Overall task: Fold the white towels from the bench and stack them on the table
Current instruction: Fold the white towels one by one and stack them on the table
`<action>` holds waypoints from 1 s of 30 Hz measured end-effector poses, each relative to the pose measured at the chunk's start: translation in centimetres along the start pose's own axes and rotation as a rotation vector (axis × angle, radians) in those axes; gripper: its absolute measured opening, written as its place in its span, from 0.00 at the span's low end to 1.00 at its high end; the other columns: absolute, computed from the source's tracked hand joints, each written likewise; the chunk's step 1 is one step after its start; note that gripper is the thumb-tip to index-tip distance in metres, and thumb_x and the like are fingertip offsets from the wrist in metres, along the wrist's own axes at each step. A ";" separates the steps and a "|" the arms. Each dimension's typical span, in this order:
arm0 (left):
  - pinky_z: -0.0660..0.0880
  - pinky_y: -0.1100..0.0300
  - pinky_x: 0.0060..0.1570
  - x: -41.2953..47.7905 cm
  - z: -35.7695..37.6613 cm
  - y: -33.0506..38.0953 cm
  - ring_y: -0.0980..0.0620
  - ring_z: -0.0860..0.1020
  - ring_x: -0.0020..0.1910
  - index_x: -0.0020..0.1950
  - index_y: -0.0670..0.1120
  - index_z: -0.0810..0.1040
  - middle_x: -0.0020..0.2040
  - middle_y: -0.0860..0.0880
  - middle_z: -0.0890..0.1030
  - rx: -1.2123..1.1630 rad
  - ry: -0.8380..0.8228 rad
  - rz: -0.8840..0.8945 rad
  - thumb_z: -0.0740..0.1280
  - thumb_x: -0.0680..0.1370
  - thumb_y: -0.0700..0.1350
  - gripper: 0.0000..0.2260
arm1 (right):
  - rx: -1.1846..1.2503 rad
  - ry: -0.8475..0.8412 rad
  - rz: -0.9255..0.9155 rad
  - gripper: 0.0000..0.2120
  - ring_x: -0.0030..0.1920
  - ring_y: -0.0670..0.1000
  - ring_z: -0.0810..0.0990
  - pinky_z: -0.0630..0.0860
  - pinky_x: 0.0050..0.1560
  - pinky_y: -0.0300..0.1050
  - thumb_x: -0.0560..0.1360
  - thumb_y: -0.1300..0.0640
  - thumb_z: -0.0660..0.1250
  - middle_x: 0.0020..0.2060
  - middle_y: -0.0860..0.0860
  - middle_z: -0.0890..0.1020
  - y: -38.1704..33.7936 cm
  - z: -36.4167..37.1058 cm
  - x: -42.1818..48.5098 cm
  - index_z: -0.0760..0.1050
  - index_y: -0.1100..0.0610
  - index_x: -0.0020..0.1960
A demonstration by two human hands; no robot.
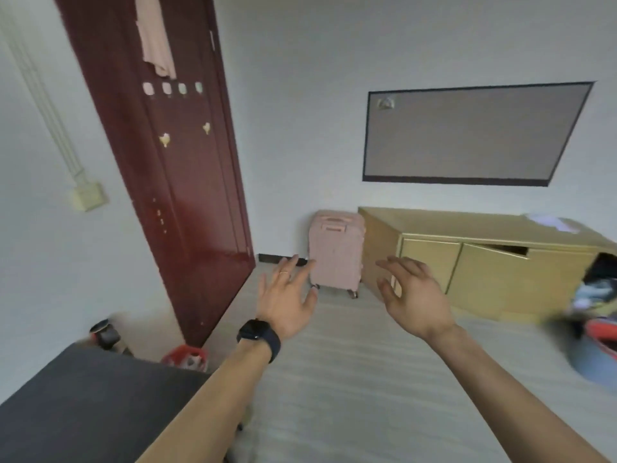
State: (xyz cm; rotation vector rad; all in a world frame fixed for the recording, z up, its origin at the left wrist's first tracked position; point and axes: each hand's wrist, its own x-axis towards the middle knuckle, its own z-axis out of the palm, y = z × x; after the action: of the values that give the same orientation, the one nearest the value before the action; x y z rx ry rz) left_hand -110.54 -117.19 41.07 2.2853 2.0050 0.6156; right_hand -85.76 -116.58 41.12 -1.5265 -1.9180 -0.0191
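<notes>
Head view, left hand (287, 304) and right hand (415, 300) apart, fingers spread, empty, floor (350, 379) beyond table edge (140, 361)

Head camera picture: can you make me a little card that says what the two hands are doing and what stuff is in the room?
left hand: raised, fingers spread, holds nothing
right hand: raised, fingers loosely bent, holds nothing
on the left arm: black watch
ahead: pink suitcase standing beside a yellow cabinet
to the left: dark red door
white towels: none clearly in view
</notes>
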 end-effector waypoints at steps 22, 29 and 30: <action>0.45 0.48 0.78 47.0 19.6 43.6 0.55 0.47 0.80 0.79 0.62 0.54 0.81 0.56 0.52 -0.297 -0.033 0.611 0.57 0.82 0.57 0.26 | -0.275 0.360 0.456 0.15 0.63 0.55 0.73 0.73 0.57 0.48 0.78 0.52 0.67 0.60 0.43 0.81 47.7 -15.9 21.2 0.77 0.47 0.65; 0.42 0.48 0.77 60.3 28.7 54.8 0.56 0.46 0.79 0.78 0.64 0.55 0.81 0.57 0.51 -0.300 -0.054 0.632 0.57 0.82 0.57 0.25 | -0.340 0.398 0.440 0.13 0.64 0.52 0.73 0.77 0.58 0.54 0.77 0.51 0.67 0.56 0.43 0.83 64.7 -17.1 29.3 0.79 0.48 0.61; 0.43 0.47 0.78 62.4 30.0 56.4 0.56 0.46 0.79 0.78 0.64 0.55 0.81 0.56 0.52 -0.289 -0.049 0.623 0.58 0.82 0.57 0.25 | -0.344 0.395 0.434 0.13 0.65 0.52 0.72 0.77 0.59 0.55 0.77 0.49 0.65 0.55 0.42 0.83 67.4 -17.1 30.8 0.79 0.48 0.61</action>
State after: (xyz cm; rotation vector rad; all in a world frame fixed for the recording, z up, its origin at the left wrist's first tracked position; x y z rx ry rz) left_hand -42.37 -59.75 46.23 2.6738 1.0620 0.7987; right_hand -21.43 -76.06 43.92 -1.9673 -1.2933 -0.4446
